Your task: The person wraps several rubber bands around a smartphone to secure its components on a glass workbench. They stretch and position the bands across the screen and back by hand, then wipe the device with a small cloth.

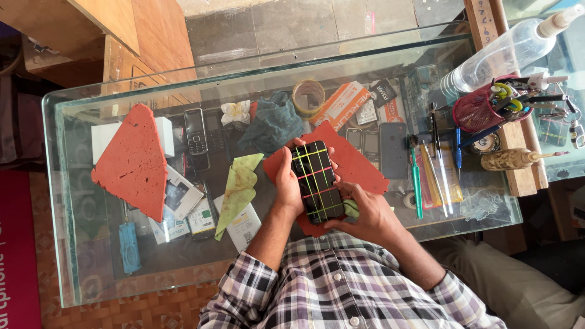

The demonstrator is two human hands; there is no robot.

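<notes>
Many things lie around me on the glass table [73, 201]. To the left there is a big red triangular foam piece [133, 161], and beside it a yellow-green cloth [239, 189]. Farther away lie a dark blue-green cloth [273, 123] and a roll of tape [308, 96]. At the right stand a red mesh cup [481, 109] full of tools, a clear spray bottle [506, 53] and a green toothbrush [416, 183]. Under the glass I see old phones and boxes.

I hold a black phone [315, 181] between my hands, above a red foam mat [353, 163] in the middle of the table. Coloured rubber bands cross over the phone in a grid. My left hand [287, 183] grips its left edge, the fingers curling over the far end. My right hand [365, 216] closes on the near right corner. Both hands are clamped on it. The long axis of the phone runs from near to far, slightly tilted to the left at the far end, and its flat black side faces up.
</notes>
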